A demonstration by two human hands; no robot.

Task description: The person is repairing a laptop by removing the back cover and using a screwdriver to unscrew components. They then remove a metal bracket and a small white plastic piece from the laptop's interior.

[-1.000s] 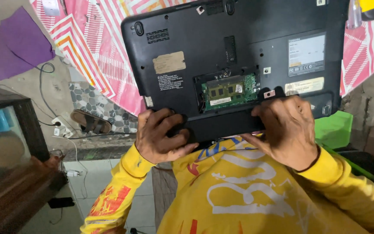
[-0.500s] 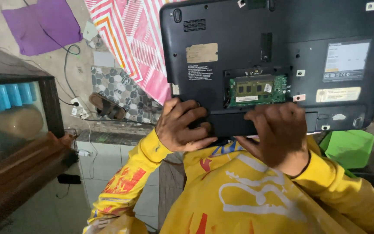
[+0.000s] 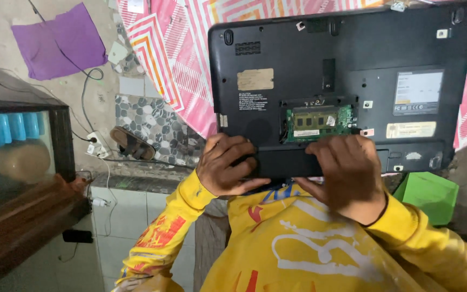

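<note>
The upturned laptop (image 3: 347, 81) lies on the striped cloth (image 3: 174, 59), both hands gripping the battery (image 3: 287, 162) at its near edge, left hand (image 3: 227, 165) at one end, right hand (image 3: 347, 173) beside the exposed memory board (image 3: 320, 121).

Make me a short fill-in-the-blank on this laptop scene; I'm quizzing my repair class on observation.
1. The black laptop lies with its ____ side facing the camera.
2. An open bay shows a ____ memory board.
3. The left hand and right hand both rest on the laptop's ____ edge.
4. Both sleeves are ____.

Missing words: bottom; green; near; yellow
</note>
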